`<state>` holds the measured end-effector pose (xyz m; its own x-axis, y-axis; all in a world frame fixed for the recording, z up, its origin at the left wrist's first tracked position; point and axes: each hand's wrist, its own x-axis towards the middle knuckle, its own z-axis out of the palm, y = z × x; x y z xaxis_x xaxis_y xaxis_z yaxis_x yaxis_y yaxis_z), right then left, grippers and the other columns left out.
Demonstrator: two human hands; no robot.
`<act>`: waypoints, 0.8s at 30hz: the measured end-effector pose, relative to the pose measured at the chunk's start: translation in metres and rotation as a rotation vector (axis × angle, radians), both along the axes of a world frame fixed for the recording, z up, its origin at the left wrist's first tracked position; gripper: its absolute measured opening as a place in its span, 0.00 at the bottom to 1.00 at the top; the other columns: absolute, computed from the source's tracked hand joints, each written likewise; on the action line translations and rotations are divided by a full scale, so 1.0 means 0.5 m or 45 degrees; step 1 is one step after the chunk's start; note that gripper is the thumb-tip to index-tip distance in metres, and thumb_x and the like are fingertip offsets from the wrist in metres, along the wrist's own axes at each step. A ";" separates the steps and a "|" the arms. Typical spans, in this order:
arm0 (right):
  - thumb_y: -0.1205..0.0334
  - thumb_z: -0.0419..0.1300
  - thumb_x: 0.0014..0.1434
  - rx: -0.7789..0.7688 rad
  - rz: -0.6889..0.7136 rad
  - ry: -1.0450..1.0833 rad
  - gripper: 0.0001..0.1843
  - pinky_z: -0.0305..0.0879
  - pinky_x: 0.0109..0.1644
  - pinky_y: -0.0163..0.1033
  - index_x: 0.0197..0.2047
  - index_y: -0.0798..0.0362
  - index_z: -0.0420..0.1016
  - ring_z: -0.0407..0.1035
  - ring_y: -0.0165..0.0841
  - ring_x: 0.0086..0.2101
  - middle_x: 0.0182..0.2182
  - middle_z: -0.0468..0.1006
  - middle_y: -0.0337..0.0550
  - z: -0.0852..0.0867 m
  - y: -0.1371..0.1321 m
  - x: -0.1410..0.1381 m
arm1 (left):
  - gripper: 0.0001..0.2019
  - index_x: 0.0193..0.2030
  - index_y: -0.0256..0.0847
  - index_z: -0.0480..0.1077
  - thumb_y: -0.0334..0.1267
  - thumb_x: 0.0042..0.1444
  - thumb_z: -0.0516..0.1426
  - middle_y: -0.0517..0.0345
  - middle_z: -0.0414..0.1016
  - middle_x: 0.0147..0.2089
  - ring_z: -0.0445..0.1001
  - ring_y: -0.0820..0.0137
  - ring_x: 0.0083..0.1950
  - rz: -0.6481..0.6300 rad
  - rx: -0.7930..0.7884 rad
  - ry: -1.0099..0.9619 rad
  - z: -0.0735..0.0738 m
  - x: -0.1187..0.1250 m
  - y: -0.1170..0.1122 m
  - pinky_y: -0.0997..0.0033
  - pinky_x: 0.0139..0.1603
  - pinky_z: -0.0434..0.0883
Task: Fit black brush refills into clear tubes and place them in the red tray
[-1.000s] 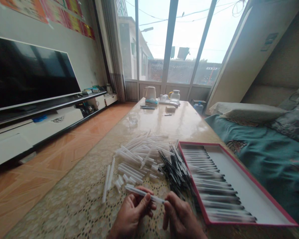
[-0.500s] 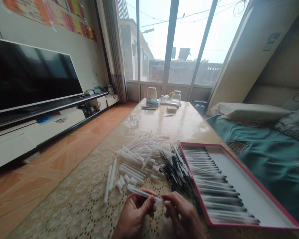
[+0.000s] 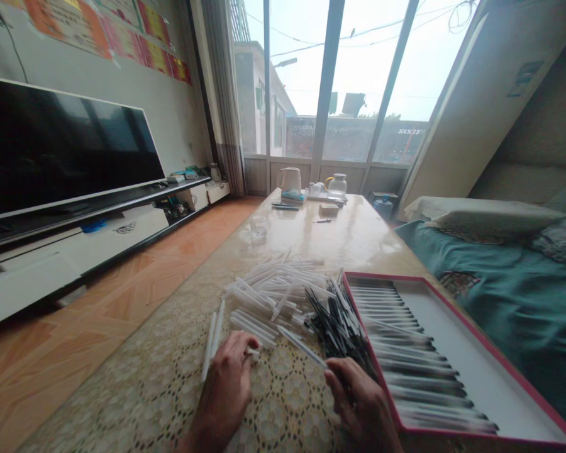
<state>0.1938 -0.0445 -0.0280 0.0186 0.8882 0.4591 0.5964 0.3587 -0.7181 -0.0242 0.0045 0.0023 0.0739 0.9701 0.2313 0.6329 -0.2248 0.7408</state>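
My right hand (image 3: 358, 390) pinches the near end of a slim whitish pen (image 3: 302, 346), which points away to the upper left above the tablecloth. My left hand (image 3: 229, 368) is curled down over the short white pen caps (image 3: 253, 353), fingers closed about them; most of the caps are hidden beneath it. Beyond the hands lies a heap of clear white pen tubes (image 3: 278, 283), with two more tubes (image 3: 213, 333) beside my left hand. Dark thin pen refills (image 3: 337, 324) are piled next to the box. Assembled-looking pens (image 3: 405, 346) lie in rows inside the pink-edged box (image 3: 509, 371).
The long table (image 3: 165, 352) has a patterned cover. Farther off stand a drinking glass (image 3: 258, 230), a glass jug (image 3: 338, 184) and a small box (image 3: 329, 209). A teal-covered sofa (image 3: 495, 270) is on the right, a television (image 3: 66, 151) on the left.
My left hand has let go of the pen and moved left onto the small caps. My right hand now holds the pen alone, slightly to the right. The view has shifted a little.
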 end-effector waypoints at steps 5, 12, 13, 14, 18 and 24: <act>0.56 0.48 0.64 0.015 -0.035 0.001 0.13 0.66 0.33 0.33 0.36 0.51 0.71 0.70 0.32 0.30 0.29 0.74 0.41 0.006 0.001 0.003 | 0.12 0.35 0.42 0.68 0.24 0.50 0.47 0.52 0.72 0.37 0.70 0.60 0.42 -0.020 0.022 0.293 -0.029 -0.013 0.008 0.61 0.44 0.65; 0.61 0.47 0.64 -0.054 0.066 -0.100 0.10 0.66 0.36 0.34 0.41 0.50 0.69 0.70 0.33 0.33 0.33 0.72 0.43 0.010 0.003 0.018 | 0.09 0.32 0.43 0.69 0.29 0.53 0.49 0.52 0.71 0.34 0.70 0.60 0.39 -0.050 0.011 0.252 -0.031 -0.007 0.005 0.62 0.42 0.64; 0.62 0.47 0.64 -0.051 0.063 -0.097 0.10 0.66 0.36 0.35 0.41 0.50 0.69 0.70 0.33 0.34 0.33 0.72 0.43 0.010 0.004 0.019 | 0.09 0.32 0.43 0.70 0.30 0.54 0.49 0.53 0.71 0.34 0.70 0.60 0.39 -0.044 0.018 0.196 -0.025 -0.003 0.003 0.62 0.42 0.64; 0.61 0.47 0.64 -0.048 0.049 -0.085 0.10 0.66 0.37 0.35 0.41 0.50 0.69 0.70 0.33 0.34 0.33 0.72 0.43 0.011 0.005 0.020 | 0.08 0.32 0.44 0.70 0.32 0.54 0.50 0.53 0.72 0.33 0.70 0.60 0.38 -0.036 0.018 0.115 -0.020 0.001 0.001 0.63 0.42 0.64; 0.57 0.47 0.64 -0.023 -0.075 0.032 0.11 0.65 0.38 0.36 0.38 0.51 0.69 0.68 0.34 0.34 0.31 0.71 0.43 0.015 0.004 0.014 | 0.07 0.33 0.42 0.70 0.42 0.53 0.54 0.58 0.71 0.28 0.69 0.67 0.29 -0.046 -0.267 -0.435 -0.004 0.021 -0.003 0.70 0.31 0.65; 0.55 0.47 0.64 -0.032 -0.139 0.143 0.13 0.65 0.35 0.34 0.35 0.51 0.68 0.67 0.32 0.31 0.28 0.70 0.41 0.025 0.000 0.007 | 0.16 0.32 0.39 0.69 0.50 0.43 0.62 0.68 0.63 0.19 0.58 0.79 0.18 -0.069 -0.767 -1.035 -0.014 0.040 -0.003 0.80 0.17 0.53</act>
